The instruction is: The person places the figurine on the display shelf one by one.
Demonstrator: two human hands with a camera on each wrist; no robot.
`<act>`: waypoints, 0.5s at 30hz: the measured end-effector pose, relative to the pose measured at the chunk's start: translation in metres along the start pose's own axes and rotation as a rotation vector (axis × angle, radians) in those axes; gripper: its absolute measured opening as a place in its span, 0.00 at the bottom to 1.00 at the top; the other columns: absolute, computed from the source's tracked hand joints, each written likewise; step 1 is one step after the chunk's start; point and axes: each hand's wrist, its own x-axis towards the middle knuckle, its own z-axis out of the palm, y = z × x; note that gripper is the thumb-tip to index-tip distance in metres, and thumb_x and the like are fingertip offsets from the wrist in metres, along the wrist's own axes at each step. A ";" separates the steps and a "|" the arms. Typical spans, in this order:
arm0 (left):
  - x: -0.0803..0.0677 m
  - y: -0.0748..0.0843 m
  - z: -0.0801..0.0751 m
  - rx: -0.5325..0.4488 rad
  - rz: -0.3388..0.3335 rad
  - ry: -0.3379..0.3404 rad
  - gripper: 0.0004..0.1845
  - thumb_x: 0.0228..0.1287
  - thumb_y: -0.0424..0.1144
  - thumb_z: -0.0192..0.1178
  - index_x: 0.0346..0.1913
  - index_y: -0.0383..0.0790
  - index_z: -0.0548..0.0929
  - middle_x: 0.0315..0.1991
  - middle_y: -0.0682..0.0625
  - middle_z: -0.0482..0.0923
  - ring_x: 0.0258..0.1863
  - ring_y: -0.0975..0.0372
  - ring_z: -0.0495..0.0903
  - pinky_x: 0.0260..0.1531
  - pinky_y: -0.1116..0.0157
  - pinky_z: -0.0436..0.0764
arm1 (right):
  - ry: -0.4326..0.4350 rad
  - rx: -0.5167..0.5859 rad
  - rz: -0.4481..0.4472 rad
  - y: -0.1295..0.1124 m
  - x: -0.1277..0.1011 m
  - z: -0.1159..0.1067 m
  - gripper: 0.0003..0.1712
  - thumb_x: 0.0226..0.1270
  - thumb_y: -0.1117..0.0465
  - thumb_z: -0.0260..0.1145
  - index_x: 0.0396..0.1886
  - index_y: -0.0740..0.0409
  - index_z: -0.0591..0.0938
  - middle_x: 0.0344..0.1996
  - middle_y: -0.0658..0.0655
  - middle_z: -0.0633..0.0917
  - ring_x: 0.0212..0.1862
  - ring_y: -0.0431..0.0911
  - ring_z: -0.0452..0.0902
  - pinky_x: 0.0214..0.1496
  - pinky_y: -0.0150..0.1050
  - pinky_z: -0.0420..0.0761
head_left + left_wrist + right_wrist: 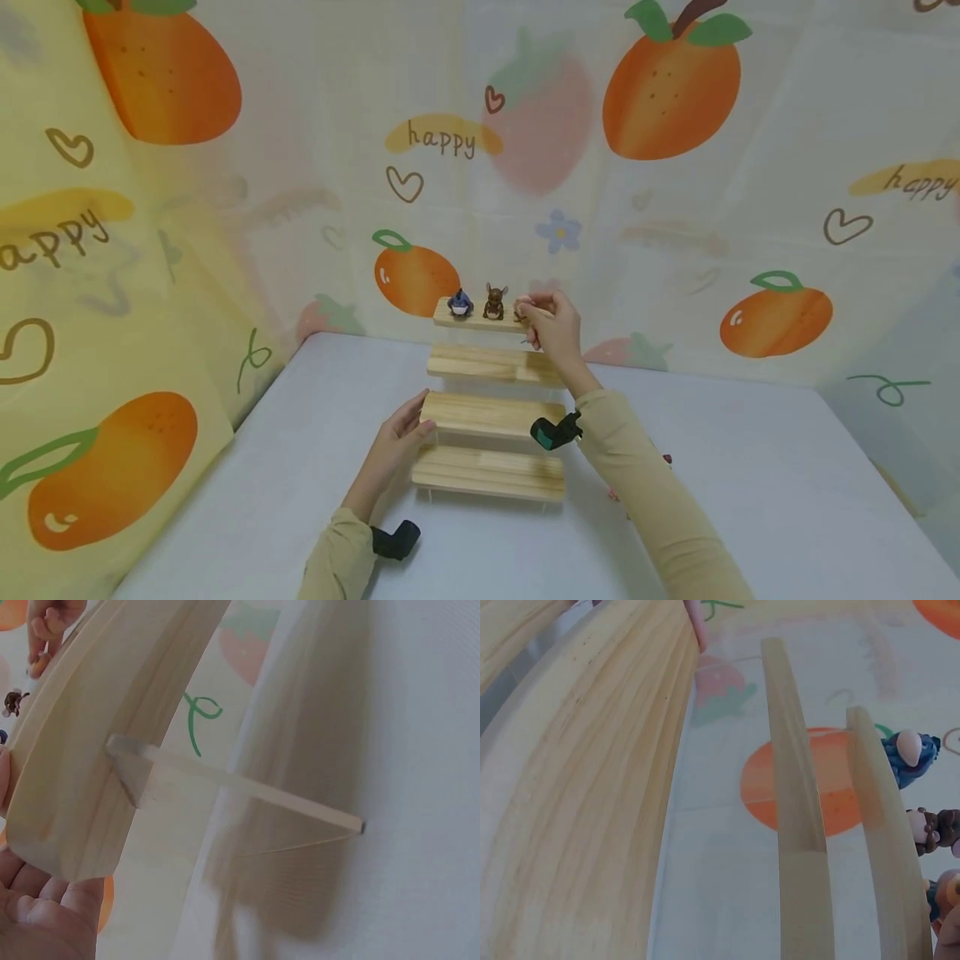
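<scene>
Nearest the head camera: two beige sleeves, each with a black wrist camera strapped on.

Landmark: the wooden stepped shelf, four tiers, standing on the white table against the fruit-print backdrop.

Left of the shelf: left hand rests at the left end of the second tier from the bottom, fingers fairly straight and lying against the wood, thumb near the edge; nothing clamped in it. The left wrist view shows the palm under the plank end.

On the shelf's top tier, left to right: a blue figurine, then a brown figurine just beside it, both upright.

At the top tier's right end: right hand, fingers curled together, pinching a small orange-brown figurine at the plank. Mostly hidden by fingers; its shape is unclear.
</scene>
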 end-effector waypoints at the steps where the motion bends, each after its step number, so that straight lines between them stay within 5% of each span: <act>1: 0.000 -0.001 0.000 0.006 0.005 0.005 0.31 0.61 0.37 0.57 0.65 0.35 0.59 0.64 0.41 0.57 0.61 0.54 0.59 0.55 0.71 0.62 | -0.005 0.001 -0.005 0.000 0.000 0.000 0.15 0.60 0.66 0.62 0.44 0.69 0.72 0.39 0.63 0.78 0.10 0.36 0.66 0.08 0.26 0.66; 15: -0.005 0.011 0.002 0.020 0.020 -0.023 0.30 0.63 0.33 0.54 0.65 0.31 0.57 0.64 0.38 0.54 0.62 0.52 0.56 0.56 0.70 0.61 | -0.008 -0.016 0.016 -0.007 -0.002 0.003 0.15 0.61 0.65 0.61 0.45 0.69 0.71 0.42 0.64 0.78 0.09 0.37 0.66 0.08 0.27 0.67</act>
